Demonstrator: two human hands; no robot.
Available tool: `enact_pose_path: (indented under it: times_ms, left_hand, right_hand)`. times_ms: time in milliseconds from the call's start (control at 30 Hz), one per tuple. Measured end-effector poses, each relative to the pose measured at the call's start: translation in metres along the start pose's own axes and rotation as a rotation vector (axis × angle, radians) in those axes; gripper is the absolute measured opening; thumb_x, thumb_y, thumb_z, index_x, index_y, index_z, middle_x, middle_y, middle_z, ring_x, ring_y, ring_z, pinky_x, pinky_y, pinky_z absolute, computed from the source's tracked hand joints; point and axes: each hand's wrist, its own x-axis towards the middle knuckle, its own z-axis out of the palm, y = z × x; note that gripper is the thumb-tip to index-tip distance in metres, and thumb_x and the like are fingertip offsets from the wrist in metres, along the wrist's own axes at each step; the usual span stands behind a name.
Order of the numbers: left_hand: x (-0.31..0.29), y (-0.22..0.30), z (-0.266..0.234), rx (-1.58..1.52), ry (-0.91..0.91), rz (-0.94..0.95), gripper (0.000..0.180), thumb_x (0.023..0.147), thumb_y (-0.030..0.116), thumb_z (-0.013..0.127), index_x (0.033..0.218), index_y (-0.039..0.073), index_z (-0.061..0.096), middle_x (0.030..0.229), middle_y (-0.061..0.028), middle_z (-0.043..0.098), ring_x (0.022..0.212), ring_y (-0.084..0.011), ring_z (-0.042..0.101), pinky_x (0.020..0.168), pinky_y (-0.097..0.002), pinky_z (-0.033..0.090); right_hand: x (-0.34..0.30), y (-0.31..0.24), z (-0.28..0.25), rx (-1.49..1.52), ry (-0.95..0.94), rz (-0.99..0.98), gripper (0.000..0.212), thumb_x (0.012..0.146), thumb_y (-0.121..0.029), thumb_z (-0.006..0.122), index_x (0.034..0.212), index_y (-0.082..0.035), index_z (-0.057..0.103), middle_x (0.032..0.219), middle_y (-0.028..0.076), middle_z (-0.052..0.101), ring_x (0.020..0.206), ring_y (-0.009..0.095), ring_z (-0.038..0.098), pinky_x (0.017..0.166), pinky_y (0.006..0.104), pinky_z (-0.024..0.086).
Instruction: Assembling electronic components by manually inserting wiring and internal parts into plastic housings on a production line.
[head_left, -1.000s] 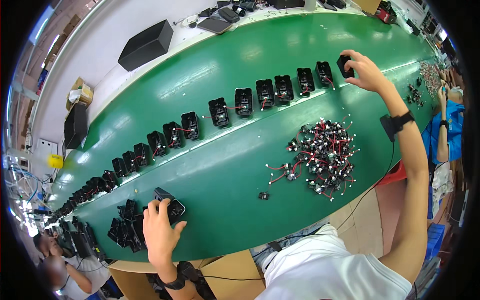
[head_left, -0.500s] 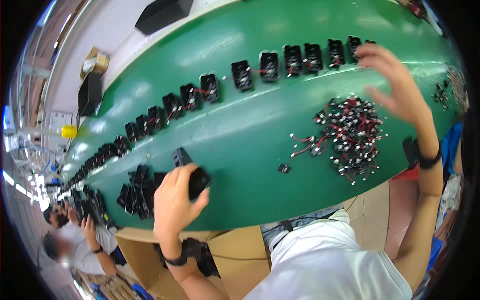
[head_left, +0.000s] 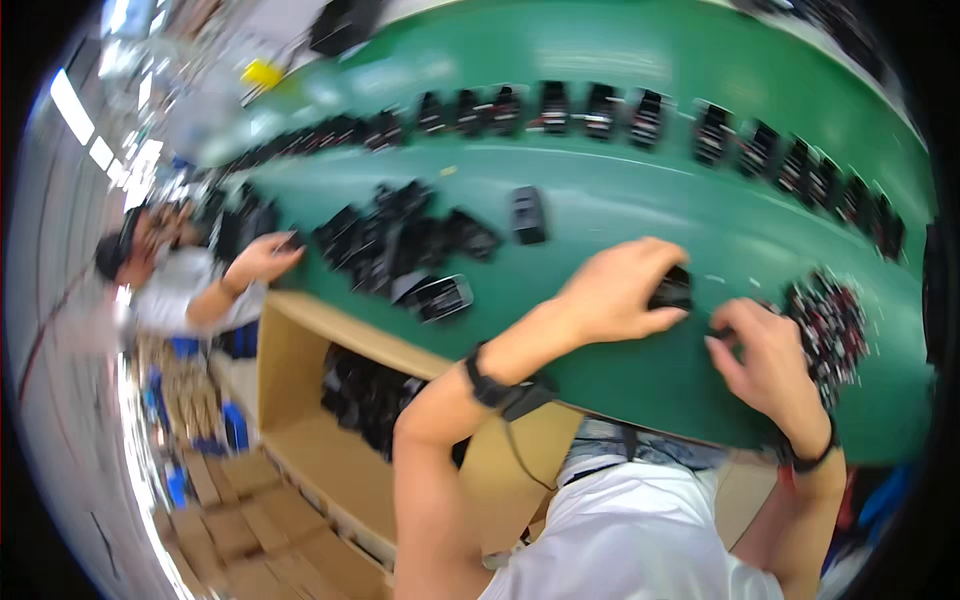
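My left hand (head_left: 622,290) is closed around a small black plastic case (head_left: 673,289) above the green table. Just to its right, my right hand (head_left: 765,358) has its fingers curled, with something small and dark at the fingertips, too blurred to name. Beside that hand lies a pile of small black parts with red wires and white plugs (head_left: 828,325). A single black case (head_left: 528,215) stands beyond my left hand. Left of it is a heap of black plastic shells (head_left: 390,235), with one shell (head_left: 440,298) at its near edge.
A long row of black cases (head_left: 600,110) runs across the far part of the green table (head_left: 640,185). An open cardboard box (head_left: 330,470) holding black parts (head_left: 370,405) stands below the table's near edge. At the left, a co-worker's hand (head_left: 262,260) rests near the heap.
The view has swung left. My right hand has come back from the far row to beside the wired pile. My left hand, still holding a black case, has moved right toward it.
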Motion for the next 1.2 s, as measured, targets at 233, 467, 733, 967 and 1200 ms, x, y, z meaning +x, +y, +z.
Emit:
enact_pose_path:
  times_ms: [233, 467, 733, 967, 1200]
  left_hand:
    - [0.000, -0.002, 0.008, -0.217, -0.040, 0.042, 0.050, 0.070, 0.026, 0.077, 0.109, 0.005, 0.054, 0.101, -0.0165, 0.060, 0.097, -0.0366, 0.060, 0.081, -0.0434, 0.049]
    - [0.002, 0.004, -0.006, -0.432, 0.096, 0.041, 0.053, 0.071, 0.024, 0.078, 0.112, 0.002, 0.054, 0.097, -0.0155, 0.064, 0.089, -0.0296, 0.065, 0.080, -0.0377, 0.052]
    - [0.010, 0.009, -0.012, -0.990, -0.012, -0.104, 0.065, 0.073, 0.016, 0.081, 0.127, 0.006, 0.044, 0.100, -0.0019, 0.056, 0.094, -0.0107, 0.056, 0.081, -0.0300, 0.050]
    - [0.002, 0.002, -0.023, -1.052, -0.003, -0.086, 0.065, 0.073, 0.007, 0.081, 0.129, 0.005, 0.049, 0.112, -0.0040, 0.059, 0.104, -0.0119, 0.058, 0.088, -0.0300, 0.049]
    - [0.005, 0.010, -0.028, -1.029, -0.166, -0.160, 0.077, 0.062, 0.007, 0.085, 0.131, 0.001, 0.050, 0.130, -0.0089, 0.054, 0.117, -0.0179, 0.053, 0.103, -0.0341, 0.040]
  right_hand:
    - [0.013, -0.013, -0.023, 0.125, 0.229, -0.038, 0.024, 0.080, 0.006, 0.062, 0.104, 0.004, 0.062, 0.101, 0.015, 0.064, 0.079, 0.021, 0.064, 0.072, 0.0278, 0.051]
    - [0.030, -0.012, -0.029, 0.143, 0.204, -0.188, 0.023, 0.080, 0.011, 0.059, 0.102, 0.004, 0.065, 0.100, 0.014, 0.065, 0.082, 0.021, 0.063, 0.073, 0.0290, 0.051]
    - [0.035, -0.019, -0.028, 0.275, 0.287, -0.141, 0.014, 0.071, 0.007, 0.067, 0.082, 0.001, 0.061, 0.085, 0.011, 0.060, 0.074, 0.020, 0.059, 0.068, 0.0280, 0.046]
    - [0.043, -0.023, -0.036, 0.299, 0.240, -0.267, 0.021, 0.071, 0.006, 0.072, 0.090, -0.003, 0.071, 0.087, 0.008, 0.065, 0.075, 0.018, 0.064, 0.064, 0.0287, 0.051]
    - [0.036, -0.014, -0.035, 0.236, 0.235, -0.322, 0.020, 0.068, 0.001, 0.076, 0.085, -0.007, 0.072, 0.083, 0.005, 0.064, 0.067, 0.019, 0.062, 0.056, 0.0294, 0.050]
